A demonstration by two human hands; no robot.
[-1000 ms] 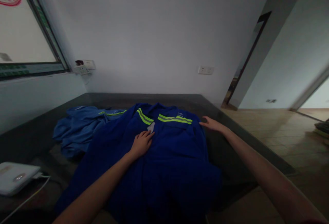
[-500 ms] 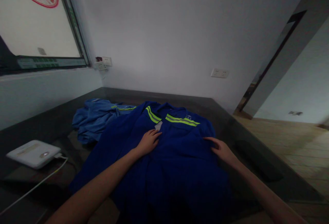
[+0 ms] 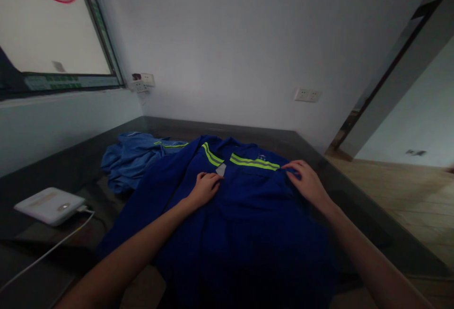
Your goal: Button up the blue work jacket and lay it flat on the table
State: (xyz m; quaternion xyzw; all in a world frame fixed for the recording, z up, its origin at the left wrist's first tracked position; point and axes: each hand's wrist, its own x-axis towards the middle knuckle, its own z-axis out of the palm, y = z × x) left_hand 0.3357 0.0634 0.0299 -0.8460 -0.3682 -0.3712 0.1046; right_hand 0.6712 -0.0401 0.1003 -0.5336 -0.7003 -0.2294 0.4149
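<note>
A dark blue work jacket (image 3: 248,200) lies spread front-up on the table, its collar toward the wall. Yellow-green reflective bands cross its chest, and a pale grey patch (image 3: 221,170) shows at the front opening. My left hand (image 3: 205,188) is closed on the cloth by that opening, just below the patch. At the outer end of the right-hand chest band, my right hand (image 3: 308,183) pinches the jacket's shoulder side between thumb and fingers. The lower part of the jacket fades into shadow.
A crumpled lighter blue garment (image 3: 129,160) lies left of the jacket on the dark table (image 3: 198,127). A white box-shaped device (image 3: 51,206) with a cable sits at the left. Wall sockets (image 3: 307,95) are behind; the table's right edge borders the floor.
My right hand has moved up along the jacket's side, from below the chest band to the band's end. My left hand's fingers have curled more, in nearly the same place.
</note>
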